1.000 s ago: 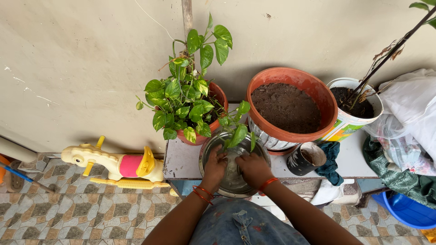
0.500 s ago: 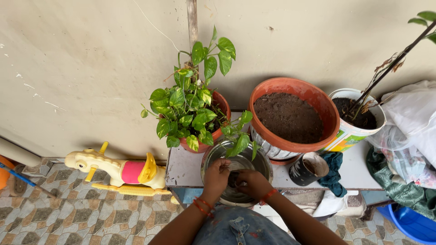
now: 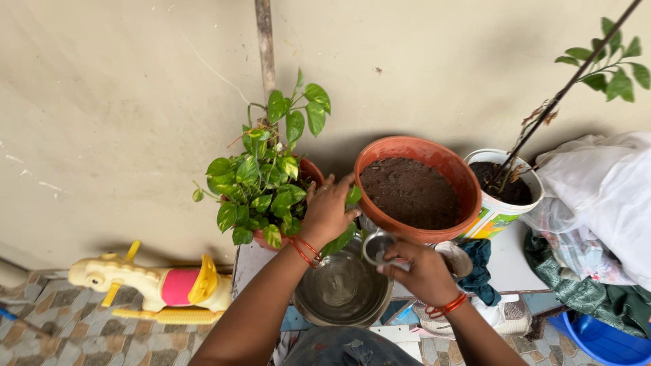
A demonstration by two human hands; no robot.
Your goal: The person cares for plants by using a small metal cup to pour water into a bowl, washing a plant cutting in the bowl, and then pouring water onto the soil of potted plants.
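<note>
Both hands have left the steel bowl point(image 3: 342, 288). My right hand point(image 3: 426, 271) now holds a small steel cup point(image 3: 377, 247) over the bowl's rim, fingers pinched on its edge; my left hand point(image 3: 329, 209), fingers spread wide, parts the leafy plant point(image 3: 261, 183). I judge the cup light, rigid and slippery when wet, best gripped at the rim. Beyond, on the tabletop point(image 3: 505, 254), a terracotta pot point(image 3: 417, 186) and a white tub point(image 3: 498, 200) with a green-yellow label.
</note>
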